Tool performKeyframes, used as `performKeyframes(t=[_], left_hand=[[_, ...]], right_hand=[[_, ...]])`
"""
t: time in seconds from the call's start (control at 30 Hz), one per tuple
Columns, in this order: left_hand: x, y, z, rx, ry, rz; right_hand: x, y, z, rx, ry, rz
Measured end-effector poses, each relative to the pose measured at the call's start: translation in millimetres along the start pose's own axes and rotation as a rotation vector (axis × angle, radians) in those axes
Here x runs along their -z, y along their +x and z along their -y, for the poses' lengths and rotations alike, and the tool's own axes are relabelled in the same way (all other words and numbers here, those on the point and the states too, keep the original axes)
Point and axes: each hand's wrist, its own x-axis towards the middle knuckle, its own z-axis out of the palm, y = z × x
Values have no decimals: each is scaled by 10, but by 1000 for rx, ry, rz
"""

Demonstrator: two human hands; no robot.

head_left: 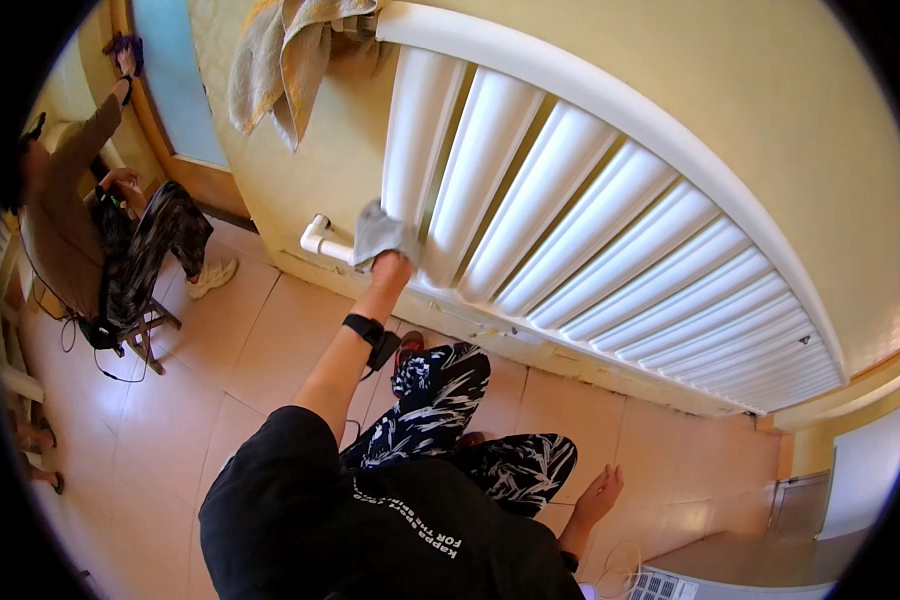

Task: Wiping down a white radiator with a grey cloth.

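Observation:
My left hand (391, 268) is shut on a grey cloth (381, 234). The cloth covers the lower left corner of a white radiator (487, 165), where a white pipe elbow (316, 234) comes from the wall. A dark band is around my left wrist. Low over the tiled floor, my right hand (601, 493) is beside my right knee, empty, with its fingers loosely extended. A beige towel with yellow edges (289, 64) hangs at the radiator's upper left end.
At the left a person (67, 202) sits on a folding stool (148, 330), one hand holding a purple cloth (126, 52) against a door frame. A white cable (624, 562) and a white grilled object (656, 585) lie at the lower right. A skirting ledge (487, 330) runs below the radiator.

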Motion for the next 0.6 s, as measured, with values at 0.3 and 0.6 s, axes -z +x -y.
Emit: performKeyframes(t=[0.3, 0.6], left_hand=[[-416, 689, -1341, -1249, 836, -277], [-477, 721, -640, -1012, 462, -101]], right_hand=[[41, 27, 87, -111, 97, 27], [20, -103, -55, -79, -13, 43]])
